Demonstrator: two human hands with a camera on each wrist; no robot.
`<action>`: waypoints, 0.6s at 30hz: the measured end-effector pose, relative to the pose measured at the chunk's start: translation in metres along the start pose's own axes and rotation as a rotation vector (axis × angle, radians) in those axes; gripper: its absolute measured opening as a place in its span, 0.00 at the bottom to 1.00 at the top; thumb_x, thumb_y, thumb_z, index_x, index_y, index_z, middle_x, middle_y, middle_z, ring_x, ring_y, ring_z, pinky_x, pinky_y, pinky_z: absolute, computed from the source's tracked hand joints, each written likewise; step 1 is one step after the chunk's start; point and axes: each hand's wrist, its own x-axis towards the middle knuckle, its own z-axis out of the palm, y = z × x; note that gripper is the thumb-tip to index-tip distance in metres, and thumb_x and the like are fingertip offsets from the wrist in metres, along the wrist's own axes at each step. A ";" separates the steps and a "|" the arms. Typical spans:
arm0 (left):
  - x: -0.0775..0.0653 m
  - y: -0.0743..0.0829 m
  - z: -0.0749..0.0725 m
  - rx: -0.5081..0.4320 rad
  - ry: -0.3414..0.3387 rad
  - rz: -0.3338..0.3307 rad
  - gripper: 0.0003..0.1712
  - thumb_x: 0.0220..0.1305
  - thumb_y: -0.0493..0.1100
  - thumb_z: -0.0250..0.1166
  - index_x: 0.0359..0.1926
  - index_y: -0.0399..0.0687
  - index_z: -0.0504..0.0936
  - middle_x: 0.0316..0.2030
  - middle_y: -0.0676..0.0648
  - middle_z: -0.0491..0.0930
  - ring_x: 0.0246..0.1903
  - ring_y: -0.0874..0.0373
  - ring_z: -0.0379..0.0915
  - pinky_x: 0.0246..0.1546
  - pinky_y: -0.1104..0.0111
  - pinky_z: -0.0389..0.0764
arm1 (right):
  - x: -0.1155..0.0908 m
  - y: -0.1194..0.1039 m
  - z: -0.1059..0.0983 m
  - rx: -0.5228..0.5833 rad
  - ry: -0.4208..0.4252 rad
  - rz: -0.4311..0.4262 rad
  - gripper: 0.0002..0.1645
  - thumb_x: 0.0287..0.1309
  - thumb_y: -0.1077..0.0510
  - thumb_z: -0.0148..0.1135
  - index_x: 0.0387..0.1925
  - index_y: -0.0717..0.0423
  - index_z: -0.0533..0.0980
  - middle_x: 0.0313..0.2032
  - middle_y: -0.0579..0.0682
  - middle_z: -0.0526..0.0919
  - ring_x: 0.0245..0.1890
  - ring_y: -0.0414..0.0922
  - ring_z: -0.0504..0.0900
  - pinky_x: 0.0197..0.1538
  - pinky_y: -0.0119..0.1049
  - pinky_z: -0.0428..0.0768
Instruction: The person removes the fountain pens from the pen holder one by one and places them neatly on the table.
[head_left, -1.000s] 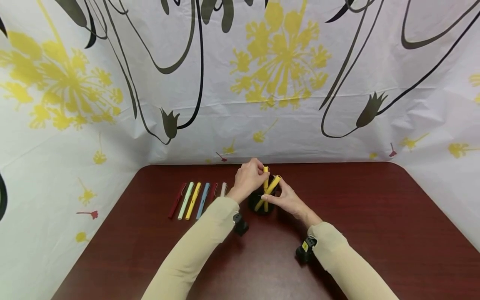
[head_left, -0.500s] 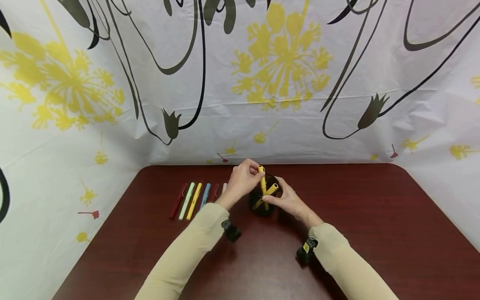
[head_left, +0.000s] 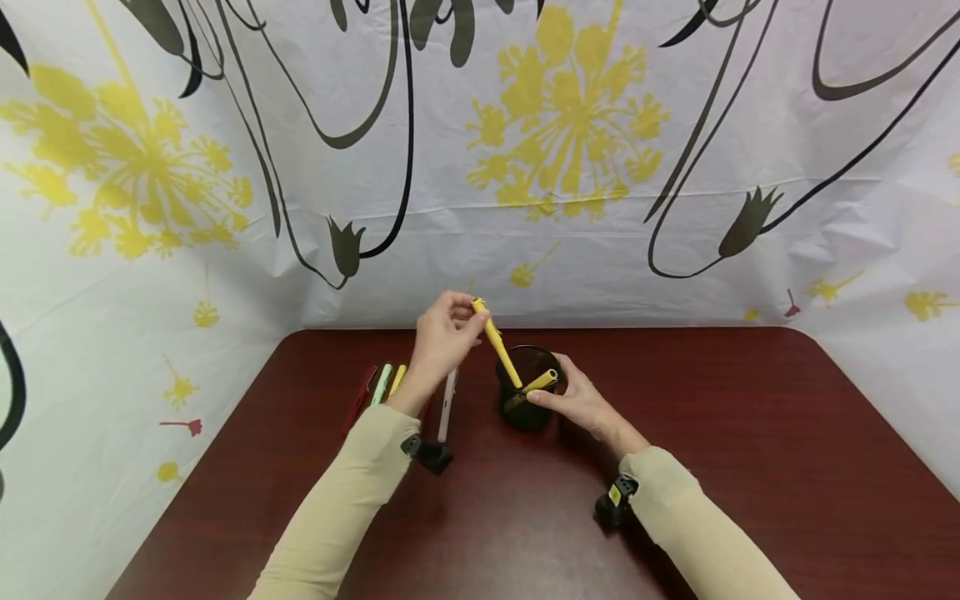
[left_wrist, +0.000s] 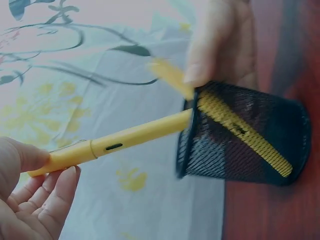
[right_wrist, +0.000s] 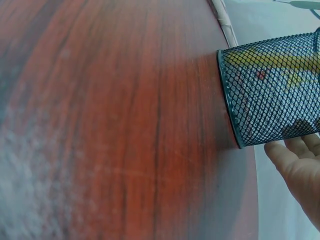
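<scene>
My left hand point(head_left: 444, 335) pinches a yellow fountain pen point(head_left: 498, 343) near its capped end. The pen slants down to the right, and its lower end overlaps the rim of a black mesh pen cup point(head_left: 525, 415). In the left wrist view the tip of this pen point(left_wrist: 142, 131) is just at the cup's mouth. A second yellow pen point(left_wrist: 250, 135) leans inside the cup, its top sticking out beside the right thumb. My right hand point(head_left: 581, 403) holds the upright cup from the right side, thumb at the near rim.
Left of the cup lies a row of pens: a dark red pen point(head_left: 362, 397), a light green pen point(head_left: 382, 382), a yellow pen point(head_left: 398, 378) and a greyish pen point(head_left: 447, 405). My left forearm hides part of the row. A patterned cloth point(head_left: 600, 283) hangs behind the table point(head_left: 720, 417).
My left hand has drawn one yellow pen up and left, from inside the cup to its rim. My right hand has stayed on the cup; the second yellow pen now leans lower.
</scene>
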 end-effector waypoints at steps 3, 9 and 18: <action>0.001 -0.001 -0.015 -0.079 0.030 0.002 0.15 0.62 0.39 0.64 0.47 0.37 0.73 0.40 0.38 0.81 0.38 0.44 0.81 0.34 0.64 0.84 | -0.001 0.000 -0.001 0.007 -0.009 0.016 0.47 0.54 0.58 0.67 0.69 0.62 0.53 0.63 0.66 0.63 0.61 0.58 0.64 0.61 0.51 0.65; 0.001 -0.013 -0.040 -0.138 0.067 -0.096 0.14 0.64 0.38 0.62 0.49 0.36 0.74 0.42 0.36 0.80 0.36 0.53 0.81 0.35 0.64 0.84 | 0.000 0.001 -0.001 0.010 -0.029 0.003 0.45 0.54 0.58 0.67 0.68 0.62 0.54 0.61 0.63 0.67 0.62 0.58 0.65 0.61 0.52 0.65; -0.011 -0.046 -0.065 -0.191 0.031 -0.294 0.17 0.68 0.40 0.57 0.54 0.35 0.72 0.43 0.39 0.78 0.31 0.65 0.78 0.35 0.71 0.83 | -0.001 0.001 -0.001 -0.002 -0.028 0.007 0.44 0.55 0.56 0.66 0.68 0.58 0.55 0.61 0.60 0.67 0.63 0.57 0.65 0.61 0.52 0.66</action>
